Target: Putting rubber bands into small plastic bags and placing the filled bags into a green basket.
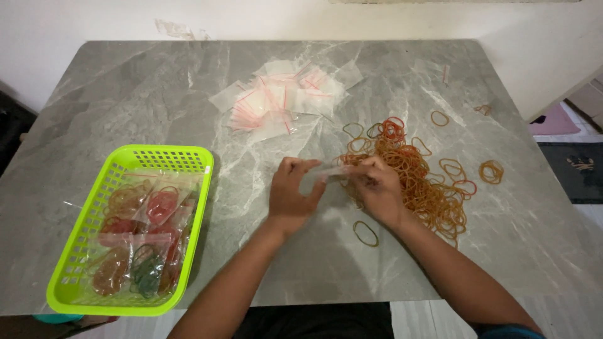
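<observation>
While I hold it over the grey marble-patterned table [125, 100], here is how things stand:
Bag: a small clear plastic zip bag [321, 174], nearly see-through, stretched flat between my two hands just above the tabletop.
Left hand: my left hand [292, 194] pinches the bag's left end between thumb and fingers.
Right hand: my right hand [377, 185] grips the bag's right end, fingers curled.
Bands: a loose heap of orange and red rubber bands [427, 182] lies just beside my right hand.
Hard to tell: whether the bag holds anything; my right hand covers part of the heap.
Basket: a lime-green plastic basket [81, 276] of filled bags sits well apart, left.
</observation>
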